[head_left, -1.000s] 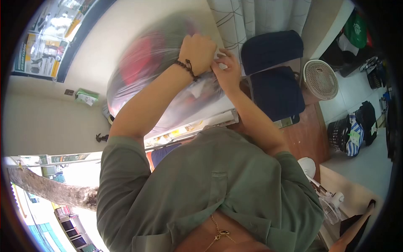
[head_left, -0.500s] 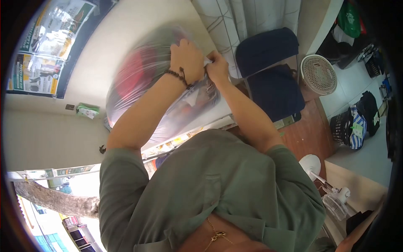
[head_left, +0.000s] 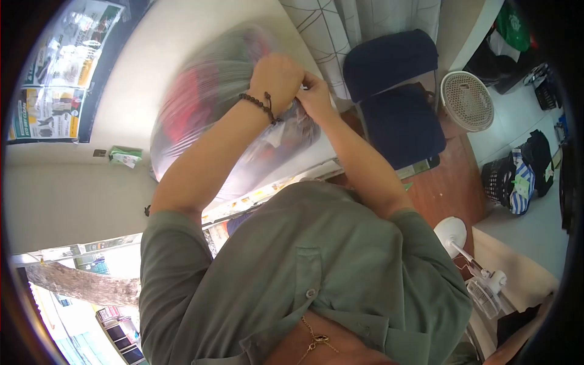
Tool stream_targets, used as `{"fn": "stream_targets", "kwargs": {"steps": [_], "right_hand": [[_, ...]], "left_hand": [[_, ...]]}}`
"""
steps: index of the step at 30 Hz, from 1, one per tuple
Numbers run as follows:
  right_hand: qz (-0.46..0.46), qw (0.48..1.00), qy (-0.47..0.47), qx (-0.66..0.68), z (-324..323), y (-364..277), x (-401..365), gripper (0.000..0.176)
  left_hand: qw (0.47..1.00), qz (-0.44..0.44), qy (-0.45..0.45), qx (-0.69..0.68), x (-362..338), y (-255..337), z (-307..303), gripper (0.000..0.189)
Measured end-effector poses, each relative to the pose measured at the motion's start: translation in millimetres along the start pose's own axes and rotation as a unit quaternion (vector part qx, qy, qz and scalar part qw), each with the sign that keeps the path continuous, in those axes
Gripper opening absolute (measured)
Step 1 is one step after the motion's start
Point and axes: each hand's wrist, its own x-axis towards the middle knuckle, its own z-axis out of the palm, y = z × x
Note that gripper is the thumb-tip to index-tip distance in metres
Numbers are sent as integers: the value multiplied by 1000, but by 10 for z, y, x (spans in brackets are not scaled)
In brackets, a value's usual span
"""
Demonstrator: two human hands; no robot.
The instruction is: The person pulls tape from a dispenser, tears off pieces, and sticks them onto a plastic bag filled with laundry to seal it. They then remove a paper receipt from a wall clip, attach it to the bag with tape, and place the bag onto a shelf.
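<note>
A large clear plastic bag (head_left: pixel 194 103), full of red, dark and pale cloth, rests on the white counter (head_left: pixel 140 73). My left hand (head_left: pixel 277 79), with a dark beaded bracelet at its wrist, is closed in a fist on the gathered top of the bag. Right beside it, my right hand (head_left: pixel 316 100) pinches the same gathered plastic, fingertips nearly touching the left hand. The gathered part is mostly hidden between the hands.
A dark blue chair (head_left: pixel 398 128) stands right of the bag, beside a round lidded basket (head_left: pixel 465 100). Farther right are a black laundry basket (head_left: pixel 499 179) and a white fan (head_left: pixel 450 234). A small green packet (head_left: pixel 126 156) lies on the counter at left.
The left fist has turned and sits tighter against my right hand, its fingers now less visible. Both hands remain on the bag's top. The whole view has shifted slightly.
</note>
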Motion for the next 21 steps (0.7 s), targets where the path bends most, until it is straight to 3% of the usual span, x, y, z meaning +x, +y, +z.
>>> {"fn": "stream_targets", "kwargs": {"steps": [10,16,21], "right_hand": [[3,993,54,-103,93,-66,80,18],[-59,976,111,-176,201,-262,66,20],[-64,973,81,-208,183,-205,171,21]], "left_hand": [[998,2,34,-44,-32,11,97,9],[998,12,50,-42,-25,3,159,10],[998,0,47,-41,-22,55,185,11]]}}
